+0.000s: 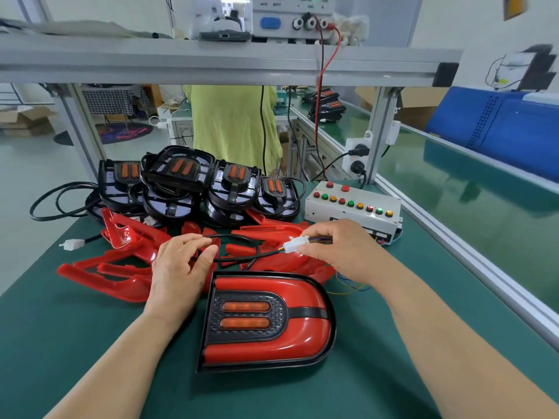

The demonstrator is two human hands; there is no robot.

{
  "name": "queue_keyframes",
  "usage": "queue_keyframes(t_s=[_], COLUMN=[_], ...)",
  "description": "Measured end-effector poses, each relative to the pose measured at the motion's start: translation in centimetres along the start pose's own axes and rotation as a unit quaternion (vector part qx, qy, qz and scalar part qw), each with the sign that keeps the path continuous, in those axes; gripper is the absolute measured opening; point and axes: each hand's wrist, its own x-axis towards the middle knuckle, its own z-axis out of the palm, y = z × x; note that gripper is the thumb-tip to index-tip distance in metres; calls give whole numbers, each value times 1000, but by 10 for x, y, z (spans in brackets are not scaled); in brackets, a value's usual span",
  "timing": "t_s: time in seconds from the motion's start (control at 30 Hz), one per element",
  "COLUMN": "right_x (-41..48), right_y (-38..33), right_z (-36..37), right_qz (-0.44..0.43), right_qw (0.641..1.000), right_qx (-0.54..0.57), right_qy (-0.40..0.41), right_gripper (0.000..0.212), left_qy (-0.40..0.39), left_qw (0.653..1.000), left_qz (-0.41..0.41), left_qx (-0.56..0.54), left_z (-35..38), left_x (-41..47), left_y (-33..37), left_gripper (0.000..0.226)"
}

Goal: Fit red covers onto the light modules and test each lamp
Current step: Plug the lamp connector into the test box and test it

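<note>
The lamp (pixel 266 322), red cover fitted, lies near on the green table (pixel 90 343). Beyond it, the left hand (pixel 178 267) pinches the black cable (pixel 236 236) and the right hand (pixel 344 252) pinches the white plug (pixel 295 245), both forearms stretched forward.

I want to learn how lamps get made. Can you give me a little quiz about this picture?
1. True or false: the lamp nearest the person already has its red cover on.
2. What does the right hand pinch? A) a white connector B) a screwdriver C) a spoon
3. Fill in: the left hand holds a black ____.
Key: 1 true; 2 A; 3 cable.
</note>
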Motion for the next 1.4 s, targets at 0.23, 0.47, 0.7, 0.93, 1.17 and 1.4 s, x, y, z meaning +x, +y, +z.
queue_keyframes(t_s=[0.23, 0.47, 0.7, 0.93, 1.17, 1.4], right_x=[7, 10, 3, 1, 0, -3], right_y=[-8, -22, -23, -22, -18, -17], right_z=[6, 11, 7, 4, 8, 13], right_qz=[-12, -37, -33, -44, -69, -108], right_qw=[1000, 999, 998, 996, 997, 994], right_qx=[4, 11, 48, 72, 38, -3], right_qy=[16, 18, -22, -15, 2, 20], right_gripper=[10, 8, 19, 13, 11, 12], left_qy=[2, -192, -217, -230, -220, -211], left_qw=[995, 969, 964, 962, 964, 963], left_qz=[41, 93, 54, 64, 87, 124], left_qx=[-88, -127, -143, -134, -122, -111], left_z=[-15, -10, -6, -5, -4, -5], left_x=[15, 19, 17, 19, 16, 16], left_y=[41, 86, 87, 89, 90, 89], left_gripper=[19, 17, 17, 9, 7, 6])
